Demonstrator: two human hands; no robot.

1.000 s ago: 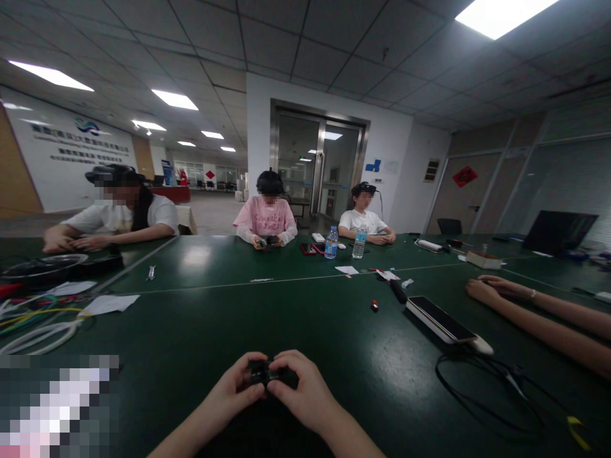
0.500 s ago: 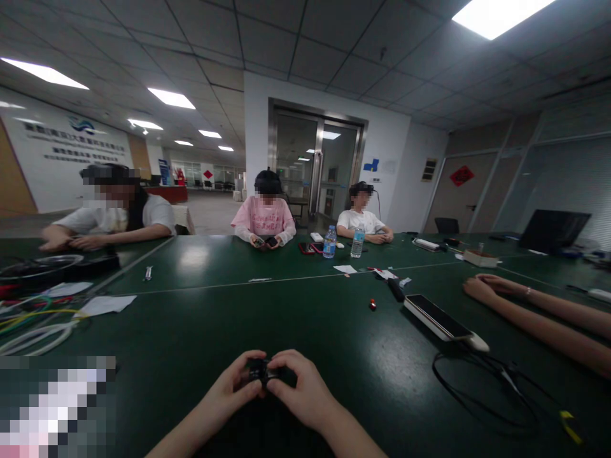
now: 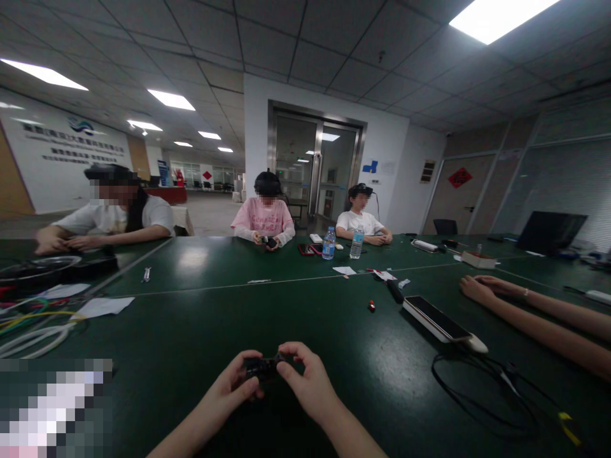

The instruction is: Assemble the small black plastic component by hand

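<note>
Near the front edge of the dark green table [image 3: 191, 331], my left hand [image 3: 236, 385] has its thumb and fingers closed around a small black object [image 3: 260, 367]. At the object's right end, my right hand [image 3: 303, 381] pinches it between thumb and fingertips. The object is dark and partly covered by the fingers, so its details are hard to make out.
A phone on a white block [image 3: 436, 318] and a looped black cable [image 3: 472, 401] lie at the right, near another person's forearms [image 3: 539, 318]. Cables [image 3: 38, 337] and paper [image 3: 105, 307] are at the left. Bottles [image 3: 329, 244] stand farther back; three people sit opposite.
My right hand has shifted slightly up and right along the black object, and more of the object shows between my hands.
</note>
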